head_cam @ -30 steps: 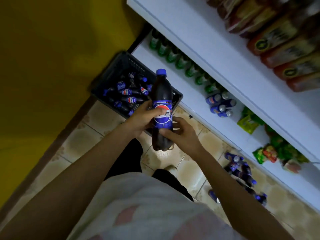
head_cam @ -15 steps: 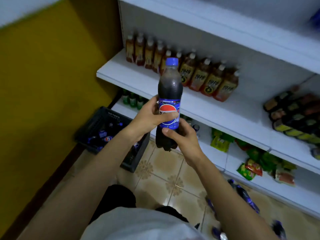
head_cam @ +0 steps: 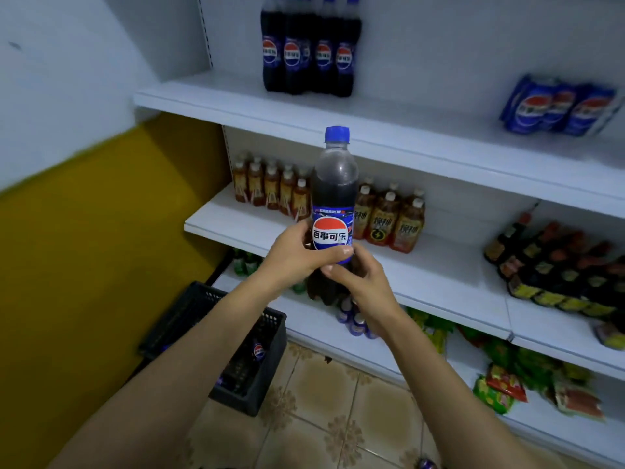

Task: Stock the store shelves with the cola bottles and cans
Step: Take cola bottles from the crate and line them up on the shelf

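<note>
Risk: the cola bottle (head_cam: 333, 198) is held only at label and base; if one hand lets go early, it can slip to the floor tiles (head_cam: 338, 401) below the hands.
Risk two: it may knock the shelved bottles (head_cam: 304, 55) standing above the hands.
Left hand (head_cam: 297, 255): wraps the label, thumb across the front.
Right hand (head_cam: 362, 275): curls round the lower body, just under the left hand.
Bottle place: upright between both hands, not yet on the upper shelf (head_cam: 220, 96).
</note>
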